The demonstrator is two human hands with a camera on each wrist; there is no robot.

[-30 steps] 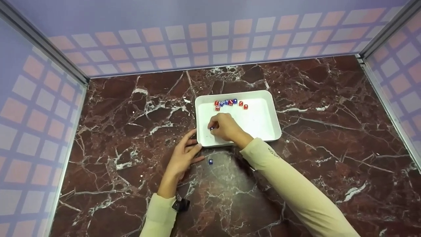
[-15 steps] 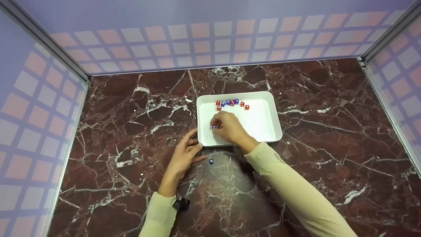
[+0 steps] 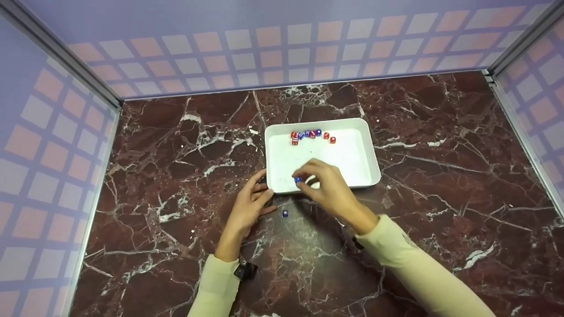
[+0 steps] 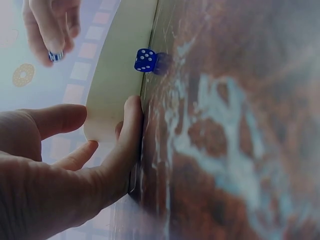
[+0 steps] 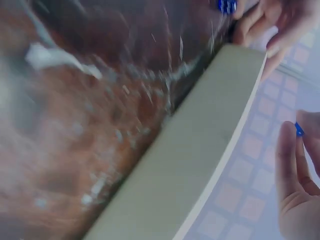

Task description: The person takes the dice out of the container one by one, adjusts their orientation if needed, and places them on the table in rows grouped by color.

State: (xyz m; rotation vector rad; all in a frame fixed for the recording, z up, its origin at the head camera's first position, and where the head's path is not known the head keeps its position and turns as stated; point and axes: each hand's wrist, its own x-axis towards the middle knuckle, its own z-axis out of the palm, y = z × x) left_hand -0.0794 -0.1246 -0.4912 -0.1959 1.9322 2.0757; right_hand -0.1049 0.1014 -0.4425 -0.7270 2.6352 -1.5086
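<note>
In the head view a white tray (image 3: 348, 165) sits on the dark marbled table. My right hand (image 3: 330, 187) pinches a blue die (image 3: 298, 179) between thumb and fingertips, above the tray's front rim. The right wrist view also shows that blue die (image 5: 299, 129) between the fingertips. My left hand (image 3: 246, 204) rests its thumb and extended fingers against the tray's front left corner. Just in front of the tray, near the left fingers, a second blue die (image 4: 145, 60) lies on the table.
Inside the tray, along its back wall, lie several red and blue dice (image 3: 307, 134). Two red dice (image 3: 329, 138) sit a little to their right. Patterned panels (image 3: 264, 53) enclose the table at the back and sides.
My right hand has lifted the blue die from the tray's left part and moved right and toward the front rim. The left hand has stayed at the corner.
</note>
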